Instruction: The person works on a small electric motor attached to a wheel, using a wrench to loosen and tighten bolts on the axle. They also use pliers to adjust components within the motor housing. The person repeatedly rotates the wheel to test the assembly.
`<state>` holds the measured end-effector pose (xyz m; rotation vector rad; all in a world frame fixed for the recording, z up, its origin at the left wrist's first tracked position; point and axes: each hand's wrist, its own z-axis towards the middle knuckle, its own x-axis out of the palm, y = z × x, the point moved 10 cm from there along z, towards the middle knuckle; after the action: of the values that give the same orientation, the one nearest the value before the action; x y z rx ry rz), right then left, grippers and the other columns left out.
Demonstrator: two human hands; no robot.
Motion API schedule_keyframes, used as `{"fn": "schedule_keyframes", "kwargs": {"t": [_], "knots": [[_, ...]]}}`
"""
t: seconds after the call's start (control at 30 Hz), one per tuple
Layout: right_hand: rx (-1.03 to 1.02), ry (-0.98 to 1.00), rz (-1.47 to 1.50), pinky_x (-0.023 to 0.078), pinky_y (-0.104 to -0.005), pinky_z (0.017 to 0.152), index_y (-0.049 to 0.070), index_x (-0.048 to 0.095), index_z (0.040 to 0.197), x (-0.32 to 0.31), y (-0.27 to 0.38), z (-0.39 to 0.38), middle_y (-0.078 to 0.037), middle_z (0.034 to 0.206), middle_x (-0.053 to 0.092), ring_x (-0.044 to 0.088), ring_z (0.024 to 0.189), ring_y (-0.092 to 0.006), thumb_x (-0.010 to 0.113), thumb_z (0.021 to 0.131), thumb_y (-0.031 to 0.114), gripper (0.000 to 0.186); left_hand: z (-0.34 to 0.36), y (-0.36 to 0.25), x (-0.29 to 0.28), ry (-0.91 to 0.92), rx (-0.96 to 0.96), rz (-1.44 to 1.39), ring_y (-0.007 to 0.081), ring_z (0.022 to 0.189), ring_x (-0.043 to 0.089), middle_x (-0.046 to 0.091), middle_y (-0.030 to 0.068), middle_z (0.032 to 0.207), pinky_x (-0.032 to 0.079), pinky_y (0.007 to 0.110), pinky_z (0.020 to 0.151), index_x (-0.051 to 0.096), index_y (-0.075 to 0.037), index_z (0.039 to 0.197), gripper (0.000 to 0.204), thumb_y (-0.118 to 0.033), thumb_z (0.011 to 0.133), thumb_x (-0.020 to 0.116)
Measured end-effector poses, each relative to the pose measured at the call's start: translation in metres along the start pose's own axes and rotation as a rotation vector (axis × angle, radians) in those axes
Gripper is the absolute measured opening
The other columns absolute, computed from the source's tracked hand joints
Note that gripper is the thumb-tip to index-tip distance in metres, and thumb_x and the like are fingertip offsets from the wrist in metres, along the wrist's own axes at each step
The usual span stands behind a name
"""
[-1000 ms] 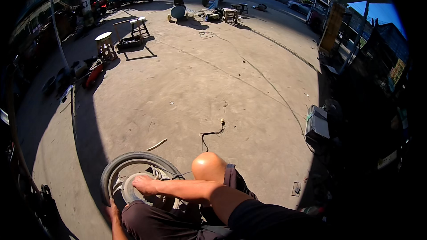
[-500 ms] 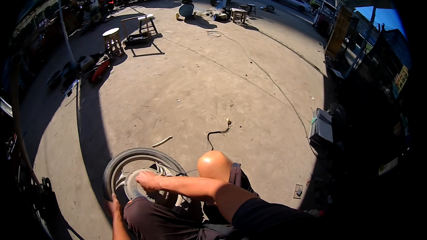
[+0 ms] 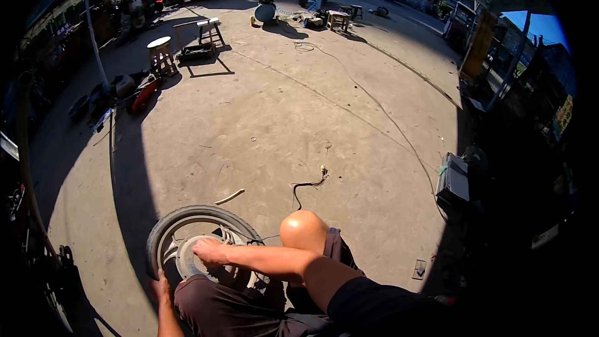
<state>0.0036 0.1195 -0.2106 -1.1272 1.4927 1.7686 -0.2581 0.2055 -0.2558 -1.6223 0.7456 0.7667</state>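
A spoked wheel with a grey hub and black tyre [image 3: 187, 213] lies in front of me at the lower left, beside my bent legs. My right hand [image 3: 209, 251] rests on the hub with its fingers curled closed; what is in them, if anything, is hidden. My left hand [image 3: 161, 287] grips the tyre's left side, partly behind my thigh. A dark cable runs from the hub toward my bare knee [image 3: 302, 231].
Ahead on the concrete lie a pale strip [image 3: 229, 197] and a short black cable [image 3: 306, 185]. Stools [image 3: 159, 47] and a red part [image 3: 145, 95] stand left, a compressor [image 3: 265, 12] far back, a grey box [image 3: 453, 178] right. Vehicles line the back.
The whole view has shifted: the background appears further right, the wheel and legs slightly higher. My hands keep their places on the wheel.
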Motion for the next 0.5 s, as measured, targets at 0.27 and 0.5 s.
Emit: {"fn": "schedule_keyframes", "kwargs": {"t": [0.27,0.5], "knots": [[0.023,0.035,-0.067,0.052,-0.0456,0.083,-0.001,0.065,0.089,0.002,-0.001,-0.001,-0.022,0.091,0.065,0.064,0.096,-0.0375,0.062,0.073,0.008,0.018,0.005,0.003,0.001,-0.133,0.112,0.011,0.0387,0.122,0.055,0.056,0.0249,0.133,0.044,0.043,0.101,0.050,0.004,0.134,0.066,-0.043,0.089,0.063],[-0.017,-0.034,-0.037,0.051,-0.0451,0.084,-0.001,0.065,0.089,0.005,-0.009,-0.004,-0.020,0.089,0.066,0.063,0.095,-0.0372,0.062,0.072,0.009,0.020,0.008,-0.005,0.008,-0.069,0.107,0.000,0.0417,0.115,0.059,0.060,0.0265,0.126,0.047,0.045,0.096,0.053,0.005,0.130,0.063,-0.041,0.089,0.063]]}}
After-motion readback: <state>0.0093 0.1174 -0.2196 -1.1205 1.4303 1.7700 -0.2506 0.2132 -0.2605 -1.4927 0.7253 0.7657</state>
